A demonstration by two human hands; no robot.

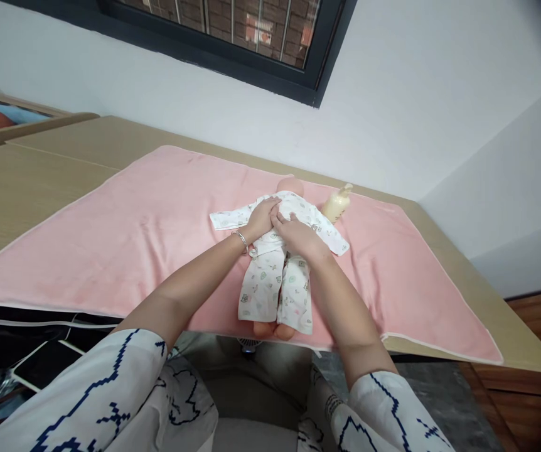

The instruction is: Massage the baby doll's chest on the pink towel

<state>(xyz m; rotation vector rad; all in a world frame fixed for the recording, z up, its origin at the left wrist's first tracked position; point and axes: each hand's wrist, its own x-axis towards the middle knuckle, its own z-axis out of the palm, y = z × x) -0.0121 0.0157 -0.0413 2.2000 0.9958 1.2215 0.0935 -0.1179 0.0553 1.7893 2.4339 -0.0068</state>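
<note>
A broad counter (pixel 39 182) of matt tan wood grain stretches away under both arms. Most of it lies beneath a soft pink towel (pixel 148 232), fleecy and edged in pale binding, which spreads well out to either side of the grip. A baby doll (pixel 290 186) lies face up on the towel, directly under the hands, with its smooth plastic head beyond the fingers and its bare feet nearer the person. It wears a thin white cotton suit (pixel 263 292) printed with small pale figures, one loose sleeve splayed out on each side. The left grip (pixel 262 218) rests on the doll's chest with its fingers curled down into the cloth (whether they pinch it, I cannot tell). The right grip (pixel 299 236) is released and lies palm down along the belly, its thumb touching the left fingers. Just beyond the right grip a rounded cream pump bottle (pixel 337 203) lies tilted beside the doll's head. A thin silver bangle (pixel 242 240) circles the left wrist.
</note>
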